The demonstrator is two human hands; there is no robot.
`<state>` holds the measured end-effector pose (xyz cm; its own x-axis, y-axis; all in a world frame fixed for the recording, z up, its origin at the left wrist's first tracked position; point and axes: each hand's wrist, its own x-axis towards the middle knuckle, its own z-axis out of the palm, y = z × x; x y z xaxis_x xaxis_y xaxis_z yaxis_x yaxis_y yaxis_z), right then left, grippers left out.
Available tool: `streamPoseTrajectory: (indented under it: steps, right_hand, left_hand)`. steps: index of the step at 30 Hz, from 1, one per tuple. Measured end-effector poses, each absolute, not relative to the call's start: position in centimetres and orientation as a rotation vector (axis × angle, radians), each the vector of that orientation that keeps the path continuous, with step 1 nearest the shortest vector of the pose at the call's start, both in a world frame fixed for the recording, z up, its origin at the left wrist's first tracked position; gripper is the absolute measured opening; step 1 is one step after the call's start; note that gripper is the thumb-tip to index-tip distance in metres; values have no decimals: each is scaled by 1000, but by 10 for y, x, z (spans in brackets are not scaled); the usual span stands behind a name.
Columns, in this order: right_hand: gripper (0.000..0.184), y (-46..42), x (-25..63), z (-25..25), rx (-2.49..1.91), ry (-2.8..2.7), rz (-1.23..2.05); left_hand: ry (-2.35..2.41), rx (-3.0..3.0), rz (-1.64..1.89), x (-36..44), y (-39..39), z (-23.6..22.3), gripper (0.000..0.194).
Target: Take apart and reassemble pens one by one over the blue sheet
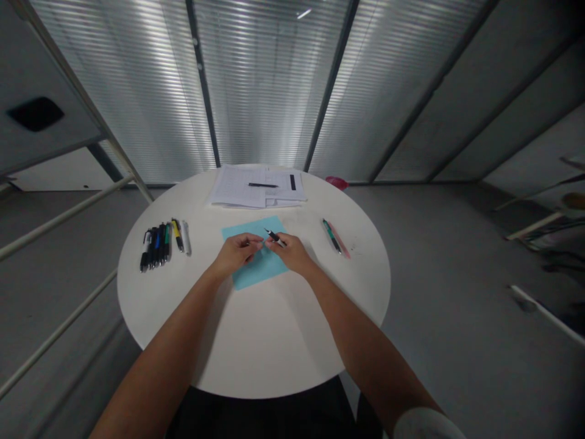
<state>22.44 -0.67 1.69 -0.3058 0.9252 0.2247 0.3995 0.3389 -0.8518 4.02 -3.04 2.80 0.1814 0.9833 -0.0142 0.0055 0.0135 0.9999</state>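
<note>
Both my hands meet over a light blue sheet of paper (256, 268) in the middle of a round white table (256, 341). My right hand (292, 251) is closed on a black and white pen (275, 237) whose tip points up and to the left. My left hand (236, 251) is curled, its fingertips pinched near the pen's near end; whether it holds a small part such as a cap is too small to tell.
A row of several pens (163, 242) lies at the table's left. Two pens, green and pink (335, 238), lie at the right. A stack of printed papers (258, 186) with a black pen on it sits at the far edge. A metal railing (59, 213) runs along the left.
</note>
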Motion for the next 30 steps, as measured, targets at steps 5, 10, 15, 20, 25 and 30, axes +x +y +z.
streamPoseTrajectory:
  steps: [5,10,15,20,25,30]
  right_hand:
    - [28,-9,223,19,-1157,-1906,896]
    - [34,-11,223,20,-1080,-1914,892]
    - [38,-12,228,19,-1093,-1996,772]
    - [40,-9,230,17,-1156,-2073,660]
    - [40,-9,230,17,-1215,-2110,587]
    - [40,-9,230,19,-1235,-2141,541]
  left_hand:
    - [1083,1339,1065,40,-29,27,27]
    - [1059,1251,1146,39,-28,28,28]
    - [1000,1047,1271,34,-26,31,32]
    - [937,983,1252,33,-26,32,33]
    - [938,994,1217,34,-27,32,34]
    - [934,1006,1192,34,-28,32,34]
